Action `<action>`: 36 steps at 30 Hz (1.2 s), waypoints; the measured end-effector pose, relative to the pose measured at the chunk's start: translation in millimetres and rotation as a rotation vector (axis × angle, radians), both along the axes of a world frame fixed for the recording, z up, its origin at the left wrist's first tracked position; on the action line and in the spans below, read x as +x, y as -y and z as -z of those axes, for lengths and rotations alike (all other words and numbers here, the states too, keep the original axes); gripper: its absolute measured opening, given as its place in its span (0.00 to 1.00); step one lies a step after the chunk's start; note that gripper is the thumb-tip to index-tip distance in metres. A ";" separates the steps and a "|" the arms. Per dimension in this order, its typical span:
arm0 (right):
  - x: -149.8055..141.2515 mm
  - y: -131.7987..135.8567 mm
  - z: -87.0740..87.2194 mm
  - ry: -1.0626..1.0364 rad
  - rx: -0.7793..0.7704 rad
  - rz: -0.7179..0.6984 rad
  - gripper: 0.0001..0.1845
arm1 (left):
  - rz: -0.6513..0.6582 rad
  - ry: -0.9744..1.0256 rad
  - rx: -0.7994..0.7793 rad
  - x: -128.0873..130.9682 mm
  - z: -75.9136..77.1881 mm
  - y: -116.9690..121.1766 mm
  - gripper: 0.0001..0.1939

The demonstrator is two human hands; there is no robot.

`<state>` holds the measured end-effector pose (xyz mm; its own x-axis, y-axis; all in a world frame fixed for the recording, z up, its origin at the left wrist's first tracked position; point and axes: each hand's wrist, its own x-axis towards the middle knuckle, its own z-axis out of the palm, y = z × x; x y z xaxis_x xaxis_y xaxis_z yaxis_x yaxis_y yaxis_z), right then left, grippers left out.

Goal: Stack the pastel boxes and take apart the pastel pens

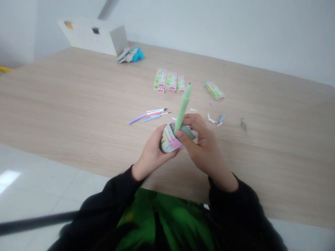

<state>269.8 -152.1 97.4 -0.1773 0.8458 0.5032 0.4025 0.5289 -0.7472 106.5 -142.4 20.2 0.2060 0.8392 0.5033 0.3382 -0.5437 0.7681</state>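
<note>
My left hand (pixel 151 148) is wrapped round a small pink and pale-green printed box (pixel 169 139), held above the table near its front edge. A light-green pen (pixel 183 106) stands nearly upright at the box's top, its dark tip pointing up. Against the pen's lower end my right hand (pixel 202 143) is closed, thumb in front and fingers behind. Whether that lower end sits inside the box or just beside it, I cannot tell. Beyond my left hand lie several slim pen parts, among them a purple barrel (pixel 137 119) and a blue barrel (pixel 151 119).
Several similar boxes are stacked (pixel 171 82) farther back, and one box (pixel 214 90) lies apart to the right. Small white and blue pieces (pixel 221 118) are scattered right of my hands. A grey and blue cloth bundle (pixel 131 55) rests by a white box (pixel 91 36).
</note>
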 end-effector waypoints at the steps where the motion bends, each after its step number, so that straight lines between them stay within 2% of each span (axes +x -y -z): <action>1: 1.3 0.7 -0.8 0.024 -0.012 -0.028 0.06 | -0.006 0.002 0.002 0.0 -0.4 -0.1 0.34; 4: 7.1 3.6 -6.0 0.064 -0.043 -0.051 0.11 | -0.003 -0.001 0.008 -0.1 -1.5 -0.6 0.34; 7: 11.8 5.1 -14.6 0.087 -0.002 -0.009 0.16 | 0.009 -0.022 0.006 0.1 -1.6 -1.1 0.34; 11: 12.3 3.2 -22.5 0.097 0.074 0.000 0.08 | -0.003 -0.021 0.021 0.2 0.8 -1.5 0.35; 18: 5.0 -0.7 -18.4 0.165 0.152 0.004 0.06 | 0.008 0.010 0.067 0.1 0.5 -0.9 0.34; 21: 8.7 1.9 -22.3 0.190 0.149 -0.018 0.06 | -0.014 0.015 0.076 -1.1 -0.7 -0.2 0.35; 24: 18.2 6.1 -32.2 0.261 0.125 -0.056 0.03 | -0.015 0.006 0.078 -2.3 -0.5 0.3 0.35; 29: 31.6 11.2 -50.8 0.439 0.123 -0.177 0.04 | 0.012 0.014 0.070 -3.4 -3.3 1.4 0.35; 36: 34.2 23.7 -78.7 0.392 0.277 0.005 0.07 | 0.114 0.032 0.016 -6.5 -9.5 2.3 0.32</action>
